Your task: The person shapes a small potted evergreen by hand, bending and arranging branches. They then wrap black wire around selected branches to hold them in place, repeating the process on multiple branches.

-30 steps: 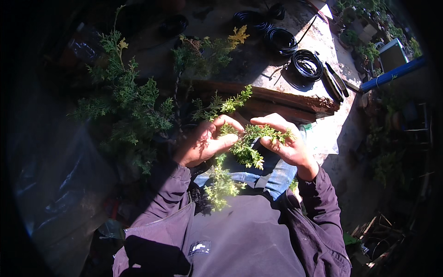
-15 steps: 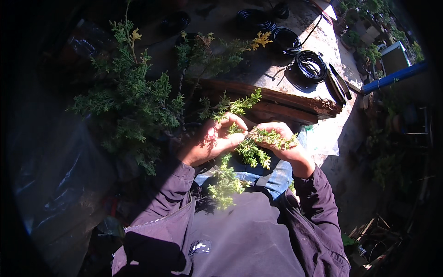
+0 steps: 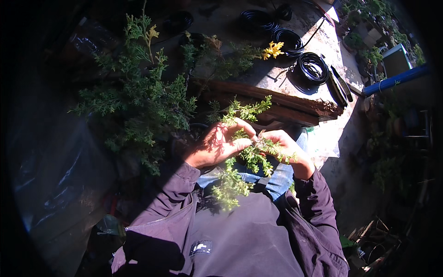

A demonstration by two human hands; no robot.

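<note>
A leafy conifer shrub [image 3: 138, 99] stands at the left, and one of its sunlit branches [image 3: 258, 159] reaches across my lap. My left hand [image 3: 221, 143] is closed on this branch, thumb and fingertips pinched together. Close beside it, my right hand [image 3: 288, 150] pinches the foliage of the same branch; sprigs partly cover its fingers. The fingertips of both hands almost meet. Below them hangs a lower sprig [image 3: 230, 187], in front of my dark jacket. Yellowed leaves [image 3: 273, 50] tip a twig farther back.
Beyond my hands is a worn table with a thick wooden edge [image 3: 295, 104]. Coils of black wire [image 3: 313, 68] and dark-handled pliers or cutters [image 3: 340, 85] lie on it. A blue pole [image 3: 394, 79] juts in at the right; clear plastic sheeting [image 3: 60, 175] hangs at the left.
The branch and the shrub's upper twigs have shifted a little to the right. My left hand has moved slightly right with them; both hands still pinch the branch.
</note>
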